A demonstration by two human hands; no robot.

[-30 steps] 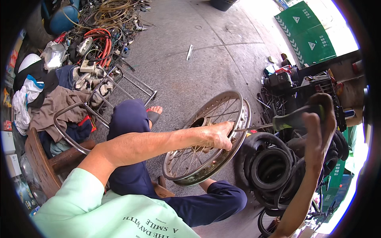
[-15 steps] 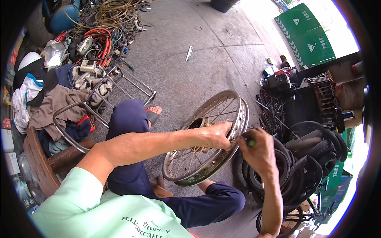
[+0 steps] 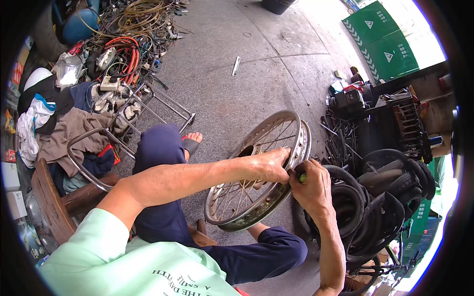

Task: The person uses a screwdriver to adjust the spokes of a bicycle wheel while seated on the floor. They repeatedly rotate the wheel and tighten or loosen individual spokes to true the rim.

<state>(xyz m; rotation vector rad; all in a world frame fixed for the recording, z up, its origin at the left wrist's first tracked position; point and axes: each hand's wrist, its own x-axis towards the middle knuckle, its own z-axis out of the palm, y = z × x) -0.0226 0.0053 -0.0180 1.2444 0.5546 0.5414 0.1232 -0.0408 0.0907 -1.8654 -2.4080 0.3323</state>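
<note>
A spoked metal wheel (image 3: 232,223) with a bare, worn rim and no tyre stands tilted between my legs. My left hand (image 3: 272,165) grips the far part of its rim from the spoke side, fingers wrapped round the edge. My right hand (image 3: 315,190) is closed at the rim's outer side, just right of my left hand. A bit of a yellow-green tool handle (image 3: 303,177) shows between its fingers; the tool's working end is hidden, so its kind cannot be told.
Black tyres (image 3: 345,207) are heaped close by my right arm. Beyond them are metal rods (image 3: 340,135) and a tool rack (image 3: 409,116). On the left stand a metal frame (image 3: 148,109) and a wooden chair (image 3: 49,195), with tangled cables (image 3: 129,56) behind. A metal strip (image 3: 236,66) lies on the floor.
My right hand has moved left and slightly down, closing in on the rim with the green-handled tool. The left hand and the wheel have hardly moved.
</note>
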